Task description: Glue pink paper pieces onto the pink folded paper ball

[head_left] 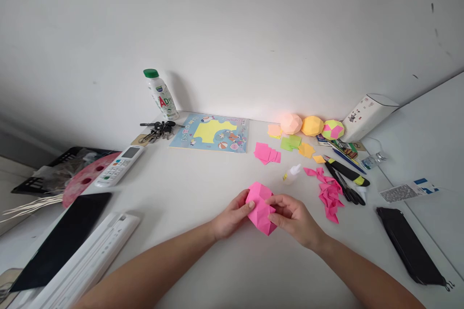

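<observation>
A faceted pink paper ball (260, 205), folded from several pieces, is held above the white table near its front middle. My left hand (232, 215) grips it from the left, thumb lying on the near face. On the other side my right hand (295, 219) pinches the ball's right edge between thumb and fingers; a small pink corner sticks out there. Loose folded pink paper pieces (330, 195) lie in a heap to the right. Just beyond the ball stands a small white glue bottle (291, 174).
Pink paper squares (267, 153), green squares (291, 143) and orange squares (306, 150) lie farther back. Behind them sit finished paper balls (312, 126). Scissors (346, 186) and a black pouch (411, 246) are right; a remote (119, 166), tablet (63, 239) and bottle (162, 96) left.
</observation>
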`<control>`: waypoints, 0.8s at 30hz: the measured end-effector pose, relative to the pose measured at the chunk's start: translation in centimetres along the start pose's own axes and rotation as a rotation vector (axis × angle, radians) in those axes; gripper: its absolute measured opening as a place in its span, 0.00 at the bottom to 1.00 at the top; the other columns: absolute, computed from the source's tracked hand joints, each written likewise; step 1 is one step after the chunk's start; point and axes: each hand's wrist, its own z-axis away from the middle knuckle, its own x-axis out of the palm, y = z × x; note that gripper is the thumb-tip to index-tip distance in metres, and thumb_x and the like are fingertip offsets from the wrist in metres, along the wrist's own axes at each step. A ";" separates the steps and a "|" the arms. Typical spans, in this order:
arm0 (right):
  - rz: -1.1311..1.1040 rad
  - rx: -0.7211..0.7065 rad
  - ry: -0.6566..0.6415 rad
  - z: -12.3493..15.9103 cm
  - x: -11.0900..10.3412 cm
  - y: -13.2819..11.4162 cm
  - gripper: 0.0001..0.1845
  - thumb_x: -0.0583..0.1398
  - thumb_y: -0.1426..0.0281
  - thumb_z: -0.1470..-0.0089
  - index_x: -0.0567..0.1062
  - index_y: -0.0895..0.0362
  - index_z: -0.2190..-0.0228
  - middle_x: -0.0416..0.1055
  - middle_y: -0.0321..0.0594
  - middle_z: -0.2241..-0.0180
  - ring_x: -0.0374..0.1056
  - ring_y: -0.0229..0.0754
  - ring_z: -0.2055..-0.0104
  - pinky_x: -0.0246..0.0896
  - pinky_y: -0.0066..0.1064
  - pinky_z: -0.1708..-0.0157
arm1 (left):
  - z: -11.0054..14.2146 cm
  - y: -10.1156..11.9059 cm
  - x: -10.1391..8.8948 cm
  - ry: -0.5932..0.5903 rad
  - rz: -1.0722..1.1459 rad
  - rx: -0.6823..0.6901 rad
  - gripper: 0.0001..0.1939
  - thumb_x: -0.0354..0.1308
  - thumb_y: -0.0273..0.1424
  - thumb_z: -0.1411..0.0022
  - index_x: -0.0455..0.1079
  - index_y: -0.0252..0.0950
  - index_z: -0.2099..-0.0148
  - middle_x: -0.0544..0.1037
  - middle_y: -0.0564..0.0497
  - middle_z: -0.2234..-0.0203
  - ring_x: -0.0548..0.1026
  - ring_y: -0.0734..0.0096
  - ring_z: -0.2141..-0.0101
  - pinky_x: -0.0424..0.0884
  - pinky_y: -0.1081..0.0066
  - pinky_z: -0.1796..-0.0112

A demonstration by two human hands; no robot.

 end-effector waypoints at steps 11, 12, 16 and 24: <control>0.077 0.009 -0.001 0.0 -0.1 -0.2 0.16 0.64 0.64 0.52 0.72 0.54 0.60 0.71 0.37 0.65 0.68 0.39 0.65 0.67 0.34 0.63 | 0.0 0.1 0.1 0.080 0.084 -0.037 0.16 0.55 0.39 0.39 0.66 0.36 0.53 0.73 0.44 0.57 0.71 0.61 0.57 0.64 0.61 0.54; 0.070 0.015 -0.002 0.0 -0.1 -0.2 0.16 0.64 0.64 0.52 0.72 0.54 0.60 0.71 0.37 0.67 0.68 0.39 0.66 0.67 0.33 0.63 | 0.0 0.2 0.1 0.085 0.080 -0.037 0.15 0.55 0.39 0.39 0.66 0.36 0.53 0.73 0.44 0.57 0.71 0.61 0.58 0.64 0.61 0.55; 0.018 0.030 -0.016 0.0 0.0 -0.2 0.16 0.65 0.64 0.52 0.72 0.54 0.60 0.71 0.36 0.69 0.68 0.38 0.67 0.67 0.33 0.65 | 0.0 0.2 0.1 0.090 0.059 -0.037 0.16 0.55 0.39 0.40 0.66 0.35 0.54 0.73 0.44 0.58 0.71 0.62 0.59 0.64 0.62 0.55; 0.014 0.021 -0.011 -0.1 0.0 -0.3 0.16 0.65 0.64 0.54 0.72 0.54 0.62 0.71 0.36 0.69 0.68 0.39 0.67 0.67 0.34 0.66 | 0.0 0.2 0.1 0.098 0.069 -0.046 0.16 0.56 0.40 0.41 0.66 0.36 0.54 0.73 0.44 0.58 0.71 0.62 0.60 0.64 0.61 0.56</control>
